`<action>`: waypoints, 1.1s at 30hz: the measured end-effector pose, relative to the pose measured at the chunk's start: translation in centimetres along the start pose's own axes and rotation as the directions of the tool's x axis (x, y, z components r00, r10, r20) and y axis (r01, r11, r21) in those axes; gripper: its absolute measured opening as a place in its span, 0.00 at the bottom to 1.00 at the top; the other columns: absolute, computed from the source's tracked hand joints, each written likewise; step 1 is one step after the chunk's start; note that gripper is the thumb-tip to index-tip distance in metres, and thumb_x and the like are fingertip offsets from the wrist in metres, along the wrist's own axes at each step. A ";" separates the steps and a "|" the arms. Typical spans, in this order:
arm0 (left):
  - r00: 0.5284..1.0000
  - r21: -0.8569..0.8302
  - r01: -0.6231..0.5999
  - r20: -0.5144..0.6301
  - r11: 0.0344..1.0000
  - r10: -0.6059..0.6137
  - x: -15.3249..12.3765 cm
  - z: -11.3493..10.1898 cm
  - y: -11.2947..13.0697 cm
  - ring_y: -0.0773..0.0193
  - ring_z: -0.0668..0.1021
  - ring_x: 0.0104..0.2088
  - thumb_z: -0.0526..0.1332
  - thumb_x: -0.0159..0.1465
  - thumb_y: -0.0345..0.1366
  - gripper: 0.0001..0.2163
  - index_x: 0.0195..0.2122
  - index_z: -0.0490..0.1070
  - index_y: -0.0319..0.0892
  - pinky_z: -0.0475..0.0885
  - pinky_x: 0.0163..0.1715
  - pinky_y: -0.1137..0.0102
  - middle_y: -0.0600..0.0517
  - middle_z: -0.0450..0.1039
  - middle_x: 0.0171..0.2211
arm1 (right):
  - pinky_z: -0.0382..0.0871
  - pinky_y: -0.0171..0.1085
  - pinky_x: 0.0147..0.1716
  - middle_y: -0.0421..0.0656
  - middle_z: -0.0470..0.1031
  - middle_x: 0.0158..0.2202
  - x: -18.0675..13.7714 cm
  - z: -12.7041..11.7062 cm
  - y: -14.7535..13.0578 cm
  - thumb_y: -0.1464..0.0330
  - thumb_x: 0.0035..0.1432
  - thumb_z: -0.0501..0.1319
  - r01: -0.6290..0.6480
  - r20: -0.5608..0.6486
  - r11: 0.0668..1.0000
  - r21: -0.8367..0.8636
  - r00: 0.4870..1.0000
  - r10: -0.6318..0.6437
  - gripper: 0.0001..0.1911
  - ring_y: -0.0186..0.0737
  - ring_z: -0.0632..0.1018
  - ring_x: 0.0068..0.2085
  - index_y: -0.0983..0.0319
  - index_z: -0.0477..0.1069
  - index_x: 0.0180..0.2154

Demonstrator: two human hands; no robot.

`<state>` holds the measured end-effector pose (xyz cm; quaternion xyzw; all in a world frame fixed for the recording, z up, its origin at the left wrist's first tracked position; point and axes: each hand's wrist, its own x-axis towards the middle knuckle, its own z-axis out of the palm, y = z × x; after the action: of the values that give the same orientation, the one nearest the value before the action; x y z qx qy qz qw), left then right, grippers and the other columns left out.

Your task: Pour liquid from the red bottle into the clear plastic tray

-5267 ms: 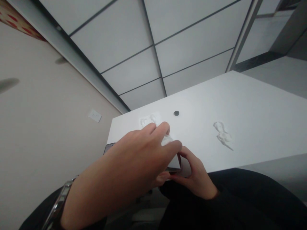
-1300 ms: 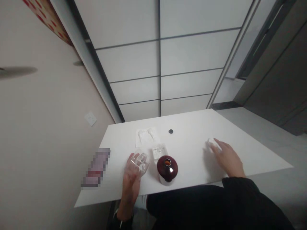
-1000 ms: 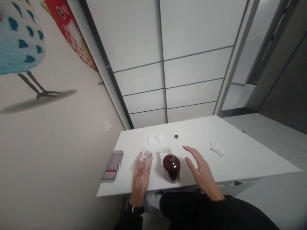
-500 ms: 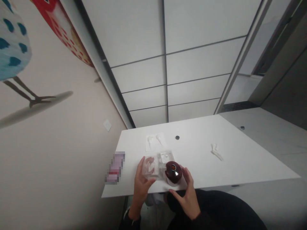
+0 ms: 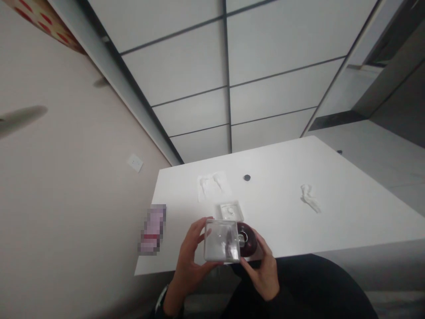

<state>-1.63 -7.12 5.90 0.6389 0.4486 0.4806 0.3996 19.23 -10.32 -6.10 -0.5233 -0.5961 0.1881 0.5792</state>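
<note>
My left hand point(image 5: 187, 261) grips a clear square plastic cap point(image 5: 222, 239) and holds it up close against the dark red round bottle point(image 5: 249, 239). My right hand point(image 5: 264, 270) is wrapped round that bottle from the right and below, at the near edge of the white table point(image 5: 348, 212). Just behind them a second clear square piece point(image 5: 229, 210) lies flat on the table.
A white sheet with two small white items point(image 5: 212, 185) lies farther back. A small black round cap point(image 5: 246, 177) sits behind it to the right. A crumpled white tissue point(image 5: 310, 199) lies at the right. A blurred-out flat object point(image 5: 152, 228) rests near the table's left edge.
My right hand came back from the tissue at the right and closed on the red bottle. My left hand lifted the clear cap off the table and brought it against the bottle.
</note>
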 end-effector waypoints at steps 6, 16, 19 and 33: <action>0.976 0.270 -0.216 0.092 0.938 0.198 1.7 -0.5 2.1 0.41 0.80 0.59 0.78 0.59 0.44 0.40 0.71 0.64 0.58 0.79 0.57 0.51 0.41 0.75 0.61 | 0.81 0.60 0.54 0.55 0.75 0.63 0.1 -0.2 0.0 0.67 0.63 0.68 0.014 0.022 1.000 0.005 1.000 -0.014 0.37 0.61 0.79 0.61 0.57 0.57 0.70; 0.936 0.467 -0.334 0.269 0.819 0.228 2.1 -0.3 4.3 0.44 0.79 0.57 0.71 0.67 0.44 0.42 0.77 0.49 0.56 0.82 0.53 0.53 0.38 0.71 0.61 | 0.81 0.60 0.52 0.57 0.78 0.58 0.0 -0.5 -0.1 0.63 0.62 0.68 -0.113 0.046 0.992 0.050 0.993 0.111 0.33 0.63 0.82 0.57 0.58 0.64 0.66; 0.925 0.500 -0.354 0.311 0.790 0.217 2.5 -0.5 5.3 0.45 0.80 0.56 0.69 0.68 0.43 0.42 0.78 0.46 0.57 0.83 0.51 0.54 0.38 0.72 0.60 | 0.81 0.60 0.52 0.58 0.78 0.58 0.0 -0.6 -0.2 0.61 0.62 0.67 -0.133 0.062 0.988 0.078 0.990 0.128 0.34 0.64 0.82 0.57 0.60 0.65 0.66; 0.875 0.596 -0.450 0.445 0.665 0.193 4.0 -0.6 8.1 0.45 0.82 0.52 0.58 0.74 0.50 0.38 0.79 0.40 0.50 0.85 0.45 0.57 0.35 0.75 0.56 | 0.81 0.63 0.51 0.54 0.78 0.58 -0.5 -0.5 -0.2 0.57 0.62 0.66 -0.251 0.085 0.966 0.057 0.966 0.246 0.30 0.63 0.81 0.57 0.56 0.64 0.62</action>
<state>-0.19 -5.51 14.70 0.8835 0.3940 0.2258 0.1151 19.51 -11.02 -6.07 -0.5667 -0.5409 0.2991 0.5449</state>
